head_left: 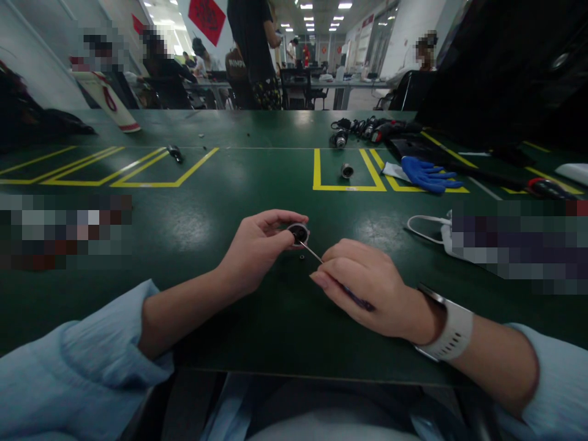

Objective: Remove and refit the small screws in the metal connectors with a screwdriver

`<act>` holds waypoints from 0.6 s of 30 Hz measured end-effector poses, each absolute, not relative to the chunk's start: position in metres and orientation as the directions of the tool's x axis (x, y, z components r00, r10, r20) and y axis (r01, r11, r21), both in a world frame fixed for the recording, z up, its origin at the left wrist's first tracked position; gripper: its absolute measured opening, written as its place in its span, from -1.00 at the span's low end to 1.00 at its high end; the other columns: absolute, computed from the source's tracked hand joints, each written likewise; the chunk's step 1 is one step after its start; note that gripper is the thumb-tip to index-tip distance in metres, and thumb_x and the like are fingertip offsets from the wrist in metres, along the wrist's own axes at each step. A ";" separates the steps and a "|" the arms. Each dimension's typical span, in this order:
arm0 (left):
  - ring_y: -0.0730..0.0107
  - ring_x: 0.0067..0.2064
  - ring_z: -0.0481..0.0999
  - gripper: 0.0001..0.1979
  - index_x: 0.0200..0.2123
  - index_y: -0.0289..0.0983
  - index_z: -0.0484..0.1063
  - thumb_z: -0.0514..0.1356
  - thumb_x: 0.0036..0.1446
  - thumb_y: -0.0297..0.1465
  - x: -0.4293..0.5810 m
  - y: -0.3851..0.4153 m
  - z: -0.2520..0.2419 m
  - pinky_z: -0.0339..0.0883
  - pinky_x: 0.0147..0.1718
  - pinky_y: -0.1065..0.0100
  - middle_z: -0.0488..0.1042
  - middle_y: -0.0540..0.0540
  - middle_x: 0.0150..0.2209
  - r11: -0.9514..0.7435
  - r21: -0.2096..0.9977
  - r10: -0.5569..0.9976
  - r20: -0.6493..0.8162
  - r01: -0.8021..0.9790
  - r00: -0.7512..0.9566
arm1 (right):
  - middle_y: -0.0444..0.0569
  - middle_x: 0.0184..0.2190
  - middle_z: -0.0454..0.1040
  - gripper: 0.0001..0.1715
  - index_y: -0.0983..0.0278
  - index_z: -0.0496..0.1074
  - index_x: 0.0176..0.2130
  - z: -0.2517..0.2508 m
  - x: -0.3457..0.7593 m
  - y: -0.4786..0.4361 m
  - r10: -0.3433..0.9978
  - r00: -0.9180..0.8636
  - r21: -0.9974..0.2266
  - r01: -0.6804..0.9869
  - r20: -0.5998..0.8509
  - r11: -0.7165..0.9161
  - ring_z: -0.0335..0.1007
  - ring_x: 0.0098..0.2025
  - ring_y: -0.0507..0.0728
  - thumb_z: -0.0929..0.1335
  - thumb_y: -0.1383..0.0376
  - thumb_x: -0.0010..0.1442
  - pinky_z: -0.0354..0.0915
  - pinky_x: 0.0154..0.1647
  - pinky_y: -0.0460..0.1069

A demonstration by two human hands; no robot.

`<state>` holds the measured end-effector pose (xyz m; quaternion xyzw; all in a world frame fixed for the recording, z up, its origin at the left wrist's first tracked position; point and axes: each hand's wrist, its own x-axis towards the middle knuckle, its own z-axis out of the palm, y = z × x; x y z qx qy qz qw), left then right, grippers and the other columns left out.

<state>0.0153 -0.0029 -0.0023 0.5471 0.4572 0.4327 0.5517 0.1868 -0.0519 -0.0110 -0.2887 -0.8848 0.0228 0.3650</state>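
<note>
A small round metal part (299,234) with a dark inside is held between the thumb and fingers of my left hand (260,248), its opening facing up toward me. My right hand (362,285) is closed around the handle of a thin screwdriver (312,252). The metal shaft points up and left, and its tip reaches the dark inside of the round part. Just below the part, a tiny ring-shaped piece (302,257) lies on the green table (257,343).
Beyond my hands, a metal cylinder (346,171) stands inside yellow tape. Blue gloves (427,174), black cables (367,127) and a white cord (425,222) lie to the right. A small dark object (175,154) is at the left. Several people are in the background.
</note>
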 end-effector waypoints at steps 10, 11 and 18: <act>0.37 -0.31 0.53 -0.78 -0.31 -0.35 0.52 0.22 -0.12 -0.54 0.015 -0.002 -0.004 0.44 -0.29 0.35 0.57 -0.10 -0.30 0.020 1.000 0.978 -0.023 0.018 0.208 | 0.03 -0.53 0.42 -0.65 0.35 0.35 -0.48 -0.009 0.185 -0.055 0.528 -0.563 -0.249 0.498 0.636 0.831 0.27 -0.46 0.07 0.19 0.34 0.30 0.19 -0.44 -0.04; 0.37 -0.32 0.53 -0.78 -0.31 -0.35 0.52 0.22 -0.12 -0.53 0.015 -0.002 -0.003 0.44 -0.29 0.36 0.57 -0.10 -0.30 0.024 0.999 0.976 -0.028 0.021 0.216 | 0.03 -0.52 0.42 -0.66 0.35 0.35 -0.48 -0.009 0.184 -0.055 0.529 -0.561 -0.250 0.499 0.636 0.830 0.27 -0.46 0.07 0.19 0.34 0.30 0.19 -0.43 -0.04; 0.35 -0.29 0.54 -0.79 -0.31 -0.35 0.52 0.24 -0.11 -0.51 0.015 -0.004 -0.002 0.43 -0.30 0.36 0.57 -0.11 -0.32 0.031 0.999 0.971 -0.034 0.017 0.236 | 0.02 -0.52 0.43 -0.68 0.35 0.35 -0.46 -0.009 0.184 -0.054 0.534 -0.556 -0.255 0.502 0.636 0.826 0.27 -0.46 0.07 0.19 0.34 0.29 0.20 -0.43 -0.04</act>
